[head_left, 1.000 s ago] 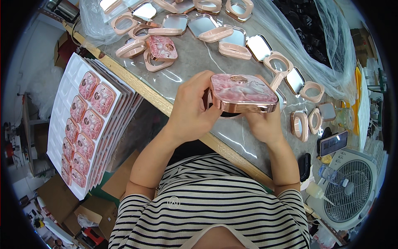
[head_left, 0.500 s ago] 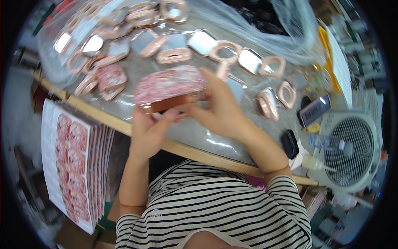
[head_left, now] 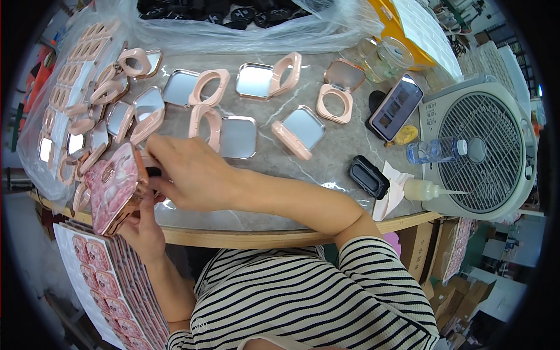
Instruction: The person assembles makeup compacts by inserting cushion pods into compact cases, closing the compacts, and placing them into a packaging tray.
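Note:
A compact mirror case (head_left: 112, 185) with a pink marbled cover and rose-gold edges is tilted up on its side, over the table's front edge at the left. From below, my left hand (head_left: 144, 234) grips its lower part, fingers partly behind the case. My right hand (head_left: 189, 174) closes on the case's right edge with thumb and fingers. Something small and black shows between those fingers; what it is I cannot tell. Close beyond my right hand lies an open compact with a pale pink ring frame (head_left: 205, 125) and a square mirror (head_left: 238, 137).
Several open pink compacts (head_left: 256, 80) are spread over the grey marbled table (head_left: 274, 201). Printed pink sheets (head_left: 96, 274) are stacked below left. At the right are a phone (head_left: 398, 107), black oval case (head_left: 369, 177), water bottle (head_left: 431, 150), squeeze bottle (head_left: 421, 189) and fan (head_left: 482, 153).
Both hands have carried the marbled compact leftward and turned it from nearly level to steeply tilted. My right forearm now reaches across the table. The whole view has shifted as well.

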The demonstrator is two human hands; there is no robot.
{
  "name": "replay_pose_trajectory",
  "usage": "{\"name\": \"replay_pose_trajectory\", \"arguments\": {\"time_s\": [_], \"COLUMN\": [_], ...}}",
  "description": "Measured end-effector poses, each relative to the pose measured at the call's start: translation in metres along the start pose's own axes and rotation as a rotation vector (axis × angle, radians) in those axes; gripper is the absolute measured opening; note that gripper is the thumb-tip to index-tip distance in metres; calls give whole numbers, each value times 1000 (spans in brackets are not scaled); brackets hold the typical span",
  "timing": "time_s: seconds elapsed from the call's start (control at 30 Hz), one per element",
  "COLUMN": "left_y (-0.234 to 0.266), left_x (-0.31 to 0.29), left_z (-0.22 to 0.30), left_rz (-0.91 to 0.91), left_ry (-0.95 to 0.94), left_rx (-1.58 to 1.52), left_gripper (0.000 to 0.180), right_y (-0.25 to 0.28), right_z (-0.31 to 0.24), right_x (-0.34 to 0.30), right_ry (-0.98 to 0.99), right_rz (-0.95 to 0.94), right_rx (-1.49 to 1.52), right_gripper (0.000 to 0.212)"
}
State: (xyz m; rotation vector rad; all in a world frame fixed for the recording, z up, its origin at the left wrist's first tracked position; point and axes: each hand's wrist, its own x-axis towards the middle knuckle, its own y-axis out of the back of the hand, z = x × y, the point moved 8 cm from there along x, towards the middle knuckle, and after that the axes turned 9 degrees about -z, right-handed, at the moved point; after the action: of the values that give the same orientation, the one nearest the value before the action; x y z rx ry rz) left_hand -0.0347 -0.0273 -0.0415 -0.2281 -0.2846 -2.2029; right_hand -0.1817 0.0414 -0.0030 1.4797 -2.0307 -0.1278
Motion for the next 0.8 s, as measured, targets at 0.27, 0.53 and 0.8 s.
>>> {"name": "replay_pose_trajectory", "arguments": {"time_s": [0.27,0.53,0.8], "left_y": [-4,-3,11], "left_x": [13,11,6], "left_z": [15,17,22], "left_rz": [-117,-143,-152], "left_ry": [117,146,82], "left_rx": [38,-24,70], "left_gripper": [30,39,43], "right_y": [10,12,-1], "right_z": [-2,-4,-9], "right_x": [4,1,1], "right_ry": [-33,-25,-19], "right_rz": [-74,-155,-169], "right_rx": [-7,-8,-19], "right_gripper": [32,39,37]}}
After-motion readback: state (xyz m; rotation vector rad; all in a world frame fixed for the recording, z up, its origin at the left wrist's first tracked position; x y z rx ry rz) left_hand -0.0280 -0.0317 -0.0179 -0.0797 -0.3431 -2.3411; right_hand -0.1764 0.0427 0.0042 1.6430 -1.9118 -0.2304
